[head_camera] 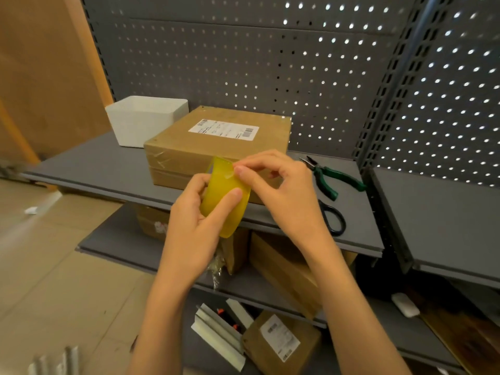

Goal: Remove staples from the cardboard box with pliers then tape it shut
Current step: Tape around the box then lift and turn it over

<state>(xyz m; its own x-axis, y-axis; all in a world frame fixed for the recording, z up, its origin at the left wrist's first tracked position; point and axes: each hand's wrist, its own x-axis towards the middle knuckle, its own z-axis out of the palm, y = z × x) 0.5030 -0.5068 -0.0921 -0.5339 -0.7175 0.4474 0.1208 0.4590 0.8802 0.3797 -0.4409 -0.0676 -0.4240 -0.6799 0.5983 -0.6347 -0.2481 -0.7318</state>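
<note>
Cardboard box [216,147] is sitting closed on grey shelf [108,169], white bin [146,120] touching behind-left. Left hand [194,226] is gripping yellow tape roll [224,196] before the box's front edge; right hand [281,188] is pinching its end. Pliers [330,177] and scissors [332,217] are lying rightward, apart.

**Dim, warm light with backlit holes**

Light is soft and warm, casting faint shadows. Bright points shine through the pegboard [243,63] holes, strongest at the right. Wide-angle bending curves the shelf [94,169] edges. The lower left corner and the floor [54,253] are smeared with blur.
</note>
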